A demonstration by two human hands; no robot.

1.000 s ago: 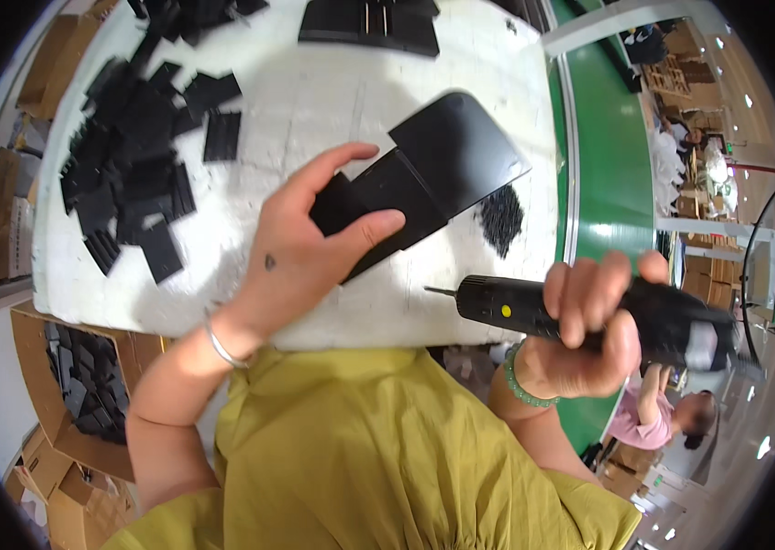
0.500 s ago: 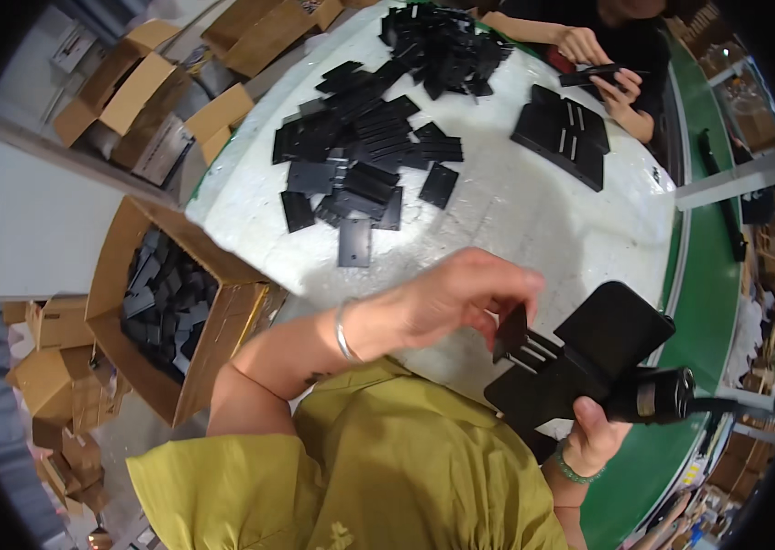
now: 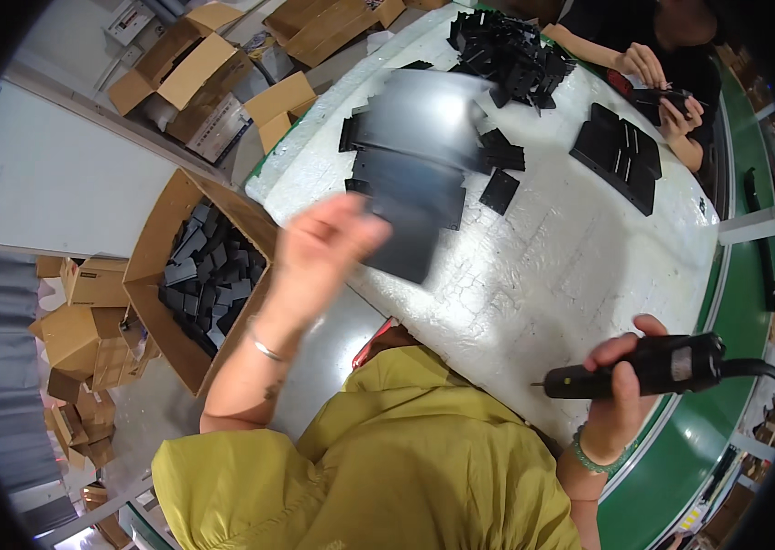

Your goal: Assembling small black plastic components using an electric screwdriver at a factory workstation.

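My left hand (image 3: 319, 252), smeared by motion, is closed on the edge of a black hinged panel (image 3: 406, 238). The panel reaches out over the table, its upper leaf catching a bright glare. Beneath it, partly covered, lies a pile of small flat black plates (image 3: 499, 192). In my right hand (image 3: 624, 399) is a black corded electric screwdriver (image 3: 649, 367), fingers wrapped round its body. Its thin bit points left over the near right part of the white table (image 3: 534, 275).
A cardboard box (image 3: 154, 252) full of small dark plates stands left of the table. A heap of black parts (image 3: 511, 55) lies at the far side, and stacked black panels (image 3: 619, 158) at the far right. Beyond them, a co-worker's hands (image 3: 658, 78) hold a dark part.
My left hand has swung left and away with the black panel, which has left my right hand. My right hand now grips only the screwdriver, its bit pointing left. The view has shifted.
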